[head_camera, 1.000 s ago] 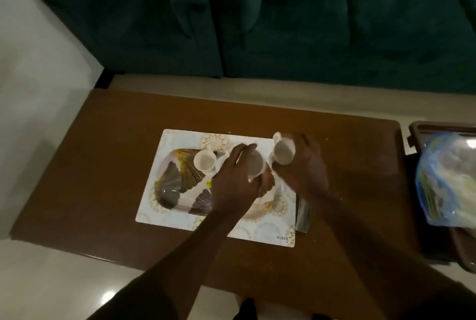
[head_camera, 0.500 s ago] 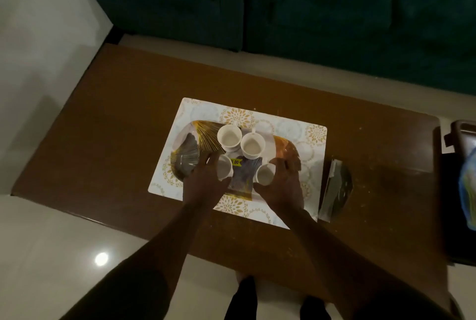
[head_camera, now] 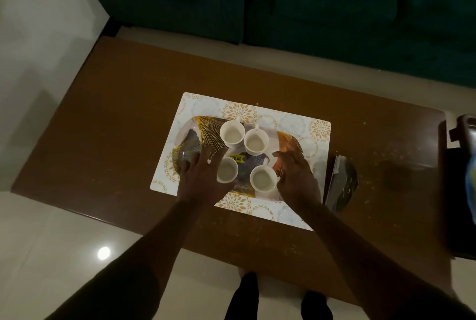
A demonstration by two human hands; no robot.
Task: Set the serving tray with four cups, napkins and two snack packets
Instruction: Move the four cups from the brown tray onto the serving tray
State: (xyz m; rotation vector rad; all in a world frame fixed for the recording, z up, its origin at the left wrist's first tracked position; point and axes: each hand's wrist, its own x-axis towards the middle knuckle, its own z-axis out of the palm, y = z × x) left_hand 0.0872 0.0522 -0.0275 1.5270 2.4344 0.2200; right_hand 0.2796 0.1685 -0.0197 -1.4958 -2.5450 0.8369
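Four cups are sitting on the tray (head_camera: 288,142), which is lying on a mat (head_camera: 316,129) in the middle of the tabletop (head_camera: 128,113). They are making a loose square: one cup (head_camera: 232,133) at 11 o'clock, another (head_camera: 256,142) at 1 o'clock just beside it, a third (head_camera: 227,170) at 7 o'clock and a fourth (head_camera: 262,178) at 5 o'clock.

The left hand (head_camera: 203,178) is lying flat over the tray's 8 o'clock side, its fingers (head_camera: 216,155) spread and loose, gripping nothing, with the thumb side against the 7 o'clock cup. The right hand (head_camera: 296,178) is mirroring it at 4 o'clock, palm down, fingers open, just beside the 5 o'clock cup; I cannot tell whether it is touching.

To my eye the cup step is finishing, so the hands are best lifting straight up, not sliding sideways, or the near cups may be knocked. The square is crowding the centre; nudging the cups towards one end would be leaving bare tray for napkins and packets.

A dark packet (head_camera: 342,185) is waiting off the mat at 3 o'clock, near the right hand, an easy next reach. I am seeing no napkins for certain.
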